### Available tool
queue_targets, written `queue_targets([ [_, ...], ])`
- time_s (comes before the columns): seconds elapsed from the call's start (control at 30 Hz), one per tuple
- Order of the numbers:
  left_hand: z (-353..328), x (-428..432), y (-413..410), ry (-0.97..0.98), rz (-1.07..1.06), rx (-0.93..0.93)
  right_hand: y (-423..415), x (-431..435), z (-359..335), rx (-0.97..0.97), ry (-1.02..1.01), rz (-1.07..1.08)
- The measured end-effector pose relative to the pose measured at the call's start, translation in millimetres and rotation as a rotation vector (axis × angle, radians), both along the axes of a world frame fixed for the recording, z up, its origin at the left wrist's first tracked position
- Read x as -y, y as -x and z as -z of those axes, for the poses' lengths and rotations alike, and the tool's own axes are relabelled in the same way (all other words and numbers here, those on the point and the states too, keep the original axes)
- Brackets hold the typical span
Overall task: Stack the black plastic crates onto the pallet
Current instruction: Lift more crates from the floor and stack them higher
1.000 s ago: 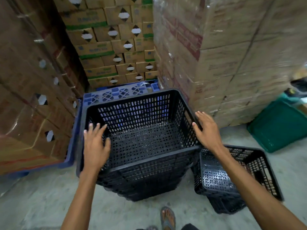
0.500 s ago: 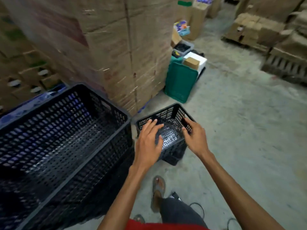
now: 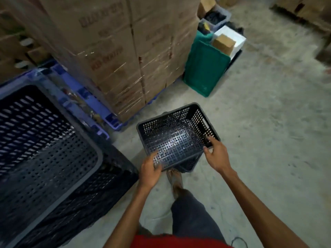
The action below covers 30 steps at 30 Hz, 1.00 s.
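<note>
left hand (image 3: 151,169): fingers (image 3: 157,165) clenched over the near rim of the small black perforated plastic crate (image 3: 176,136), thumb on top of the rim
right hand (image 3: 217,155): fingers (image 3: 213,141) wrapped round the same crate's right rim by the front corner, thumb on the inside; both hands grasping, neither slack
crate position: low in front of the person, over the grey concrete floor (image 3: 268,140), just ahead of a sandalled foot (image 3: 174,179); looks tilted, far edge higher; can't tell if it sits on another crate or is already clear of the floor
target: large black perforated plastic crate (image 3: 44,149) to the left, top of a nested pile, hard against the blue plastic pallet (image 3: 80,97); can't tell if the pile stands on the pallet or on the floor beside it
surroundings: film-wrapped cardboard carton stack (image 3: 125,51) close behind the small crate; green plastic crate (image 3: 204,68) beyond, well apart from the hands
step (judgement): pick-up of the small crate, transfer left not begun
how to do it well: grip is lopsided, left on the near wall, right on the side wall; better to move to opposite rims before lifting so it stays level; lift straight up to clear whatever is below, swing left clear of the carton corner, square it over the pile, lower it rather than drop it
risk: mesh walls will likely flex under a pinch; the smaller crate probably sits loose in the big one, so centre it
</note>
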<state>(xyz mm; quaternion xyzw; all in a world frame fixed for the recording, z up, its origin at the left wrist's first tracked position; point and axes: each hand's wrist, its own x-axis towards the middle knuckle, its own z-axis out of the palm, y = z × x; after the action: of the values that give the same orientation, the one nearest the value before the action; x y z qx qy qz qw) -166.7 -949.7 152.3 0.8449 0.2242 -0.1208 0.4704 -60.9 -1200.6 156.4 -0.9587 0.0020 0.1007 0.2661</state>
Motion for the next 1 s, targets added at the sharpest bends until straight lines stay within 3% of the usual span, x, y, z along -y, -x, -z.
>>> queue_targets([
  [0.27,128.1,0.7,-92.9,0.012,-0.421,-0.389,-153.5,25.2,117.8,-0.120,0.118,-0.107],
  [0.47,225.9,-5.7,-136.6,-0.073,-0.633,-0.519,-245.8,56.6,223.2,-0.164,0.220,-0.087],
  [0.73,297.3,-24.9,-160.8,0.005,-0.799,-0.582,-280.4,90.0,292.8,-0.362,0.066,0.112],
  [1.0,297.6,-33.3,-158.5,0.143,-0.948,-0.466,-263.1,99.6,284.8,-0.223,-0.007,0.065],
])
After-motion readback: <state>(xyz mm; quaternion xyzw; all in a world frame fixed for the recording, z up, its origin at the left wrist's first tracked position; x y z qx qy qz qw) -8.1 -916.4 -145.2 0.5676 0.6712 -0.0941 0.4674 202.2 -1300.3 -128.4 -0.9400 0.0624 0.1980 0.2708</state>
